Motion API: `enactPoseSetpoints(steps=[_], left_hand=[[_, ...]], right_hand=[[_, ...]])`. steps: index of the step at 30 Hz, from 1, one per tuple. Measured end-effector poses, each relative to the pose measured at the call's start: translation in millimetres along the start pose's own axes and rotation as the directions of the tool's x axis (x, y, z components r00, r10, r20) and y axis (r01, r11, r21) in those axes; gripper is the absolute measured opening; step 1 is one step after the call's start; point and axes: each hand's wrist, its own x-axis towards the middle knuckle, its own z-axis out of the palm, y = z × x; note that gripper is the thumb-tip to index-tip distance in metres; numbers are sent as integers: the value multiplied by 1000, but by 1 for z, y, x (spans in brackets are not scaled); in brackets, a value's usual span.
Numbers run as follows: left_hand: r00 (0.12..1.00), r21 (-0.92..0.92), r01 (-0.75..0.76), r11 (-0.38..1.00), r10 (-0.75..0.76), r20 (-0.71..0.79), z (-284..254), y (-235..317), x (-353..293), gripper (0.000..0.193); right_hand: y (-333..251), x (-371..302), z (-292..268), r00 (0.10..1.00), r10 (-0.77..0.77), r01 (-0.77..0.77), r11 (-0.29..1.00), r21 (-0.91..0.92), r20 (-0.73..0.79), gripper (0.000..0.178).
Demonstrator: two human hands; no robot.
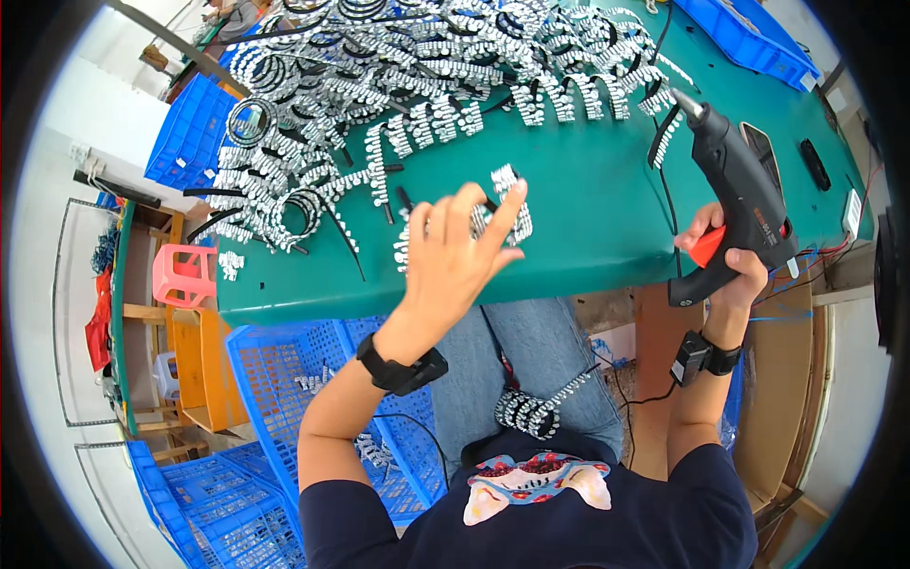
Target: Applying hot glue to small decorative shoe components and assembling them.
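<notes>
My left hand [450, 251] is over the green table near its front edge, palm down, fingers bent and thumb apart from the index finger. A coiled strip with white pieces [512, 213] lies partly beneath it. The index fingertip overlaps this strip; whether it presses on it I cannot tell. My right hand [735, 256] is wrapped round the handle of a black hot glue gun [744, 180] with a red trigger [707, 246]. The gun's nozzle points up and to the left, away from me. Beside the nozzle lies another strip end [665, 137].
A large heap of coiled black-and-white strips [379, 71] covers the far side of the green table [578, 218]. Blue bins [190, 133] stand around. A blue crate [275, 365] is below the front edge. One coil [529, 414] rests on my lap. A phone [761, 152] lies behind the gun.
</notes>
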Motion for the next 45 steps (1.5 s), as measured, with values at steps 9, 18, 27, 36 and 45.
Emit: enactPoseSetpoints(steps=[9,18,27,36,45], left_hand=[[980,-542,197,817,-151,128,9,8,4,34],[968,-402,164,901,-68,243,-12,6,11,65],[986,-532,154,833,-164,28,16,9,6,40],[933,-592,340,731,-339,118,19,15,14,22],[914,-664,375,647,-380,146,21,13,8,15]], right_hand=[[6,-21,14,978,210,-200,945,-259,12,49],[13,-26,26,927,316,-228,902,-366,204,30],[12,-28,25,942,292,-210,897,-389,164,35],[-2,-24,36,948,314,-208,737,-643,53,33],[1,-23,26,946,306,-141,685,-714,107,35]])
